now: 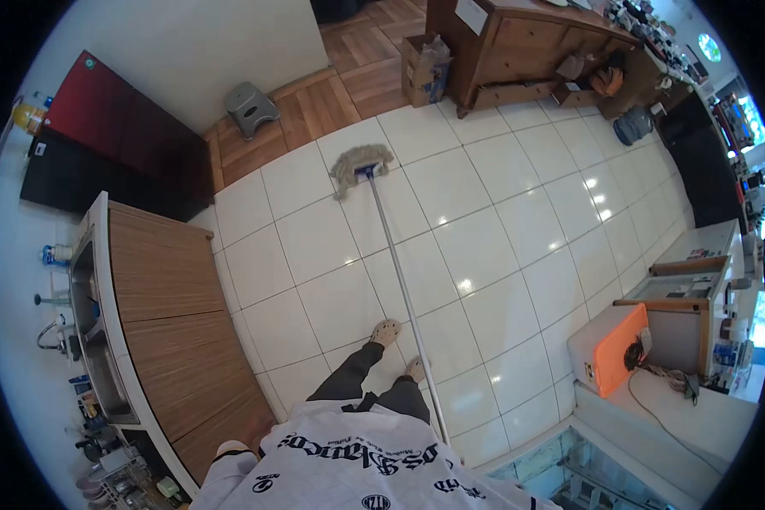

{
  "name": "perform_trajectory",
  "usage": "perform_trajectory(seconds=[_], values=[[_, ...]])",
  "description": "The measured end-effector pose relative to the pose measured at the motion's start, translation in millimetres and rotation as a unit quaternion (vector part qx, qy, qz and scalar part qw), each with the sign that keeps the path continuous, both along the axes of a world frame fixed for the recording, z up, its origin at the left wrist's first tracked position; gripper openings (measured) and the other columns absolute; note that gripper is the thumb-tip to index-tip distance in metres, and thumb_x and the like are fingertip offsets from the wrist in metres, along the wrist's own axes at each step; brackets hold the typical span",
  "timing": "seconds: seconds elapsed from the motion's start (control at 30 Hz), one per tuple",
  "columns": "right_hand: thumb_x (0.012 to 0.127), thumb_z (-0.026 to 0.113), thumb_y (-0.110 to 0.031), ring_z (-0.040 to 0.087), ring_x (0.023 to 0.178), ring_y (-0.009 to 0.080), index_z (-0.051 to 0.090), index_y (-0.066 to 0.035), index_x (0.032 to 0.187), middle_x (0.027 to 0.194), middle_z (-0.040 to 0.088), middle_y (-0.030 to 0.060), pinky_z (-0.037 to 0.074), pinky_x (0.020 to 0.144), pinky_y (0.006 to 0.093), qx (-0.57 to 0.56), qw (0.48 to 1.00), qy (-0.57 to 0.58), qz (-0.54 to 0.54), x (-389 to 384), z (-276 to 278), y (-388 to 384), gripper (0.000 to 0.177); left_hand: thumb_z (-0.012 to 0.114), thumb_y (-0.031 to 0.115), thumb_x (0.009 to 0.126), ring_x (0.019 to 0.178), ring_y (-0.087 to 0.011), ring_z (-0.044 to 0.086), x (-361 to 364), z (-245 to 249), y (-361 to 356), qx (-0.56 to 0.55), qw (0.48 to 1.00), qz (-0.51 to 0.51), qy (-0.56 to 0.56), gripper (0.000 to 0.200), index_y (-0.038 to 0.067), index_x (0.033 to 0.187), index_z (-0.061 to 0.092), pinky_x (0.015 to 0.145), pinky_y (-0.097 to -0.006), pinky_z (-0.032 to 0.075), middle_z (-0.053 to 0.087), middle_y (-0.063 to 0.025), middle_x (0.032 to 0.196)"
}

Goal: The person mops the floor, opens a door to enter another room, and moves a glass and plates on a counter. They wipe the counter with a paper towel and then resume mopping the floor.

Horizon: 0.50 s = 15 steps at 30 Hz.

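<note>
A mop with a grey-beige shaggy head [361, 164] rests on the white tiled floor, tufts spread to both sides. Its long metal handle [402, 285] runs back toward my body and passes out of sight at the right side of my white shirt [348, 459]. At the lower left, beside the wooden cabinet, my left hand [259, 422] is blurred and dim near my sleeve; its fingers cannot be made out. My right hand does not show, and whatever holds the handle's near end is hidden.
Sink counter [115, 340] and wooden cabinets [174, 280] line the left. Beyond are a dark red refrigerator [127, 140], grey stool [251, 110], cardboard box [425, 70] and wooden drawers [527, 51]. A water jug [633, 126] and orange-lidded bin [616, 348] stand right.
</note>
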State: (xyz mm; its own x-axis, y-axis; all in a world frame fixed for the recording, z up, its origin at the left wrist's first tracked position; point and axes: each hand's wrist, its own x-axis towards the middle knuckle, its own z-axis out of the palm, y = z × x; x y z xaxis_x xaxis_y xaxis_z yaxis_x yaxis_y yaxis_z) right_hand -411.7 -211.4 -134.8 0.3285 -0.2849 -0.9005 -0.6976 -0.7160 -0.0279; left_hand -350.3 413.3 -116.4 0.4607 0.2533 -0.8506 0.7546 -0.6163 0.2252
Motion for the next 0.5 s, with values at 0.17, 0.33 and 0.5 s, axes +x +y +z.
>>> perform_trajectory(seconds=[0.17, 0.33, 0.5], values=[[0.087, 0.034, -0.055, 0.056, 0.095, 0.0427, 0.047, 0.000, 0.114, 0.102, 0.058, 0.0264, 0.044, 0.083, 0.0493, 0.101, 0.975, -0.177, 0.088, 345, -112, 108, 0.063, 0.050, 0.030, 0.084, 0.071, -0.0226, 0.059, 14, 22, 1, 0.068, 0.990, 0.050, -0.110, 0.034, -0.002, 0.090, 0.062, 0.064, -0.0347, 0.048, 0.063, -0.0123, 0.079], [0.090, 0.037, -0.041, 0.063, 0.065, 0.0356, 0.056, -0.003, 0.098, 0.078, 0.063, 0.0203, 0.051, 0.064, 0.0444, 0.034, 0.894, -0.430, 0.118, 643, -34, 211, 0.043, 0.052, 0.033, 0.086, 0.073, -0.0194, 0.059, 28, 40, 16, 0.025, 0.986, 0.113, -0.116, 0.035, 0.000, 0.097, 0.061, 0.068, -0.0323, 0.048, 0.063, -0.0099, 0.083], [0.088, 0.038, -0.047, 0.059, 0.093, 0.0376, 0.056, 0.001, 0.100, 0.095, 0.062, 0.0230, 0.047, 0.080, 0.0476, -0.004, 0.921, -0.360, 0.148, 613, 14, 158, 0.053, 0.051, 0.034, 0.087, 0.070, -0.0192, 0.058, 36, 48, 20, 0.013, 0.978, 0.148, -0.144, 0.035, 0.001, 0.097, 0.060, 0.068, -0.0325, 0.048, 0.063, -0.0086, 0.083]])
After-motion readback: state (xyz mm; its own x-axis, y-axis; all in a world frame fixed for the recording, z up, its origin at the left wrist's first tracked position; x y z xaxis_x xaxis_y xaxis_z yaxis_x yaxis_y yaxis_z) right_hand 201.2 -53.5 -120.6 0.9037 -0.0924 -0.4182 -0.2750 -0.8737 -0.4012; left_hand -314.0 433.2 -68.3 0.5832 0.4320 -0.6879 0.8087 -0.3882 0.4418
